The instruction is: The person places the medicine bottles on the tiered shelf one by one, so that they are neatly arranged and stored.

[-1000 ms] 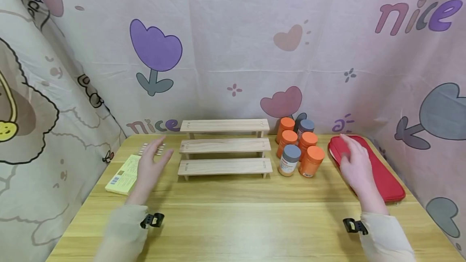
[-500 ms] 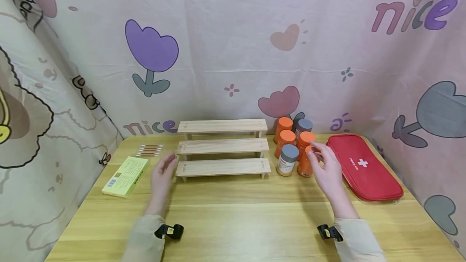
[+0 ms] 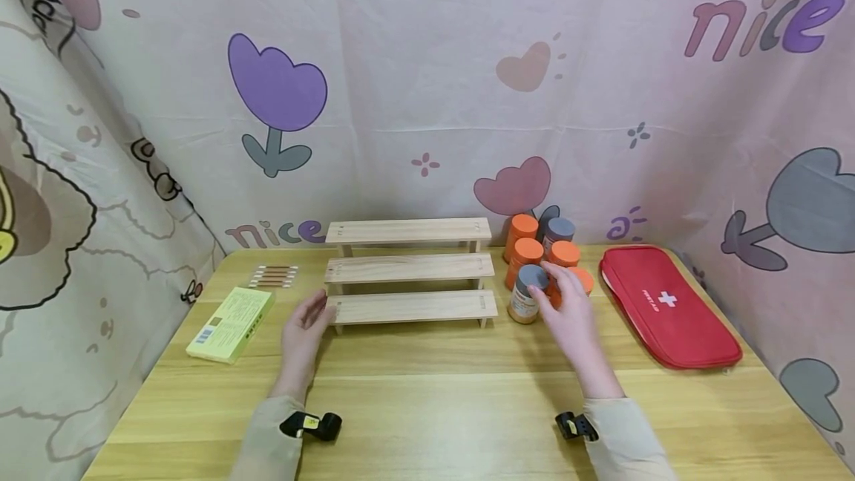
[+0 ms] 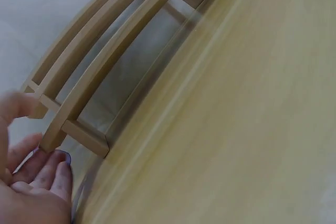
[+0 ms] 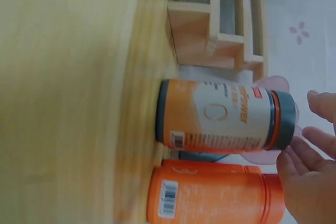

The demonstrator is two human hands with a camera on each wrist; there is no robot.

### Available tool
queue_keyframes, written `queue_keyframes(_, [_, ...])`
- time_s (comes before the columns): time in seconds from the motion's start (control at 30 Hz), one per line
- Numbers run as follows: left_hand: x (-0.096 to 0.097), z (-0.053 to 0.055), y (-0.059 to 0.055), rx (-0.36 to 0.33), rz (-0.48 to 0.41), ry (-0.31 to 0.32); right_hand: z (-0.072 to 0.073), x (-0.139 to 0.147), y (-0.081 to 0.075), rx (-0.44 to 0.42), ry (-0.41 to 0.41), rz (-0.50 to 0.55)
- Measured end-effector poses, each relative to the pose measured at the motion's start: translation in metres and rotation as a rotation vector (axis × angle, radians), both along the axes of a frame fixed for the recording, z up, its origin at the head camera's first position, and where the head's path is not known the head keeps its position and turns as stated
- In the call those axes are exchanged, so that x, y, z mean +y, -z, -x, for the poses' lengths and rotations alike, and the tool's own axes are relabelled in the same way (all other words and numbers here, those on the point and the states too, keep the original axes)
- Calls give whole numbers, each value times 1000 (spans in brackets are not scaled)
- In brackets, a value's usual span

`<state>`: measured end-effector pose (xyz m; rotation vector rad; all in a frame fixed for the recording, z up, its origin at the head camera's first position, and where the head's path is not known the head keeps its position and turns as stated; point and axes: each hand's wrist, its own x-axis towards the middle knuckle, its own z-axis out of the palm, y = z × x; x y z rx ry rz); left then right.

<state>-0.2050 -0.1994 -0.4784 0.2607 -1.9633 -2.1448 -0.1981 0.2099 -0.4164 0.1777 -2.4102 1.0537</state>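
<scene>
A three-tier wooden shelf (image 3: 410,308) stands at the back middle. At the left end of its lowest board is my left hand (image 3: 306,329); in the left wrist view, the fingers (image 4: 55,174) are loosely bent at the board's end, with the thumb apart. Whether they touch the wood I cannot tell. Right of the shelf, my right hand (image 3: 568,314) is spread around the cap of a grey-lidded supplement bottle (image 3: 524,301). In the right wrist view the thumb stands off the grey lid (image 5: 286,120), and the fingertips lie close beside it. The bottle stands upright on the table.
Behind and beside that bottle stand several orange bottles (image 3: 524,254) and another grey-lidded bottle (image 3: 558,231). A red first-aid pouch (image 3: 675,310) lies at the right. At the left are a pale green box (image 3: 232,324) and a packet of cotton swabs (image 3: 274,277).
My right hand has moved left from above the red pouch, past the front orange bottle, to the grey-lidded bottle. My left hand has moved right and down to the shelf's left end.
</scene>
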Motion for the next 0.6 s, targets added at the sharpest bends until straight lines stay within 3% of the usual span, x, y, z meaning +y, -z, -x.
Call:
queue_keyframes(0.27, [-3,-1,4,-51,106,44,7,-13,5,-16,43,20])
queue_keyframes(0.6, [-3,1,6,-78,102,40,11,-21,8,-79,88,14])
